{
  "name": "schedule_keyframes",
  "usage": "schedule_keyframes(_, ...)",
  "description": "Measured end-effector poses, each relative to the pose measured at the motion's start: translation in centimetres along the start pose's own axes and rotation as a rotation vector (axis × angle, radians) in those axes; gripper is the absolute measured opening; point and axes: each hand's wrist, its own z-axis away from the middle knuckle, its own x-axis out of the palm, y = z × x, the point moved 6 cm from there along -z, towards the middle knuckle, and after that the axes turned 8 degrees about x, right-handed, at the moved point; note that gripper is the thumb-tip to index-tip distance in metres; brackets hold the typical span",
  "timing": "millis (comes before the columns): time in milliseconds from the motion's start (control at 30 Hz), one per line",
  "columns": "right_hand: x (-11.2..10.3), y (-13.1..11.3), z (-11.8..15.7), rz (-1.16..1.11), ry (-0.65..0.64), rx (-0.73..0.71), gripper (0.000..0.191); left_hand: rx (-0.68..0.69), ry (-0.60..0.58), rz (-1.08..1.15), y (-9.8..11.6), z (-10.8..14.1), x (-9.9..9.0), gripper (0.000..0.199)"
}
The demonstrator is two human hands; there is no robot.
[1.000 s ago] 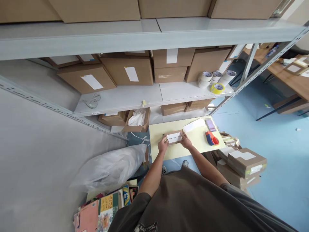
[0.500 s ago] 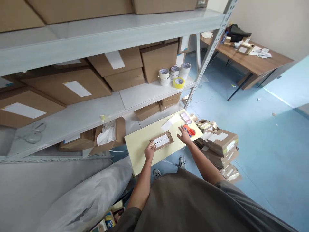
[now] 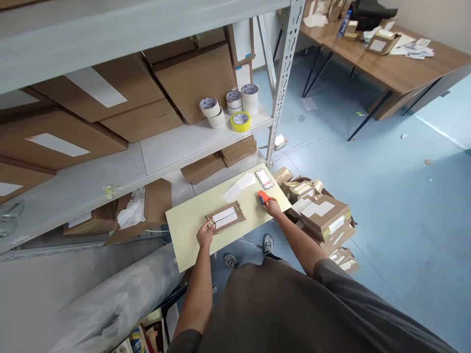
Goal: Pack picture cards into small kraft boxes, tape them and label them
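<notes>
A small flat cardboard box [image 3: 225, 217] with a white label lies on the pale yellow tabletop [image 3: 191, 242]. My left hand [image 3: 205, 234] is closed on its left end, fingers at the edge. To the right of the box, my right hand [image 3: 273, 209] is wrapped round an orange and blue tape dispenser [image 3: 262, 197], which is partly covered by the hand. White paper sheets [image 3: 240, 186] lie behind the box. Beyond the dispenser, near the table's far right corner, is a blurred-out flat item [image 3: 265, 179].
Metal shelving [image 3: 206, 142] with cardboard boxes and several tape rolls [image 3: 241, 121] stands behind the table. Stacked cardboard packages [image 3: 320, 213] rise close to its right end. A large plastic-wrapped roll [image 3: 125, 289] lies at the left. A wooden desk [image 3: 415, 68] stands farther back.
My right hand, spread beside the tape dispenser before, is now closed round it, and the dispenser has turned. My left hand stays on the box. The view has shifted to the right.
</notes>
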Motion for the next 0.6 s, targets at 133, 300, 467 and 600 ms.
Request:
schedule_keyframes(133, 2.7, 0.3, -1.2, -0.006, -0.065, 0.057, 0.035, -0.018, 0.005, -0.004, 0.3, 0.0, 0.0, 0.044)
schedule_keyframes(300, 2.4, -0.5, -1.6, -0.015, -0.054, 0.002, 0.040, -0.039, 0.011, 0.001, 0.7, 0.2, 0.1, 0.042)
schedule_keyframes(467, 0.4, -4.0, 1.3, -0.080, 0.010, -0.213, 0.046, -0.050, 0.033, 0.017, 1.4, 1.0, 0.3, 0.043)
schedule_keyframes(600, 1.1, -10.3, 5.8, -0.159, -0.104, -0.454, 0.062, -0.038, 0.044, 0.096, 1.9, 1.2, 0.5, 0.042)
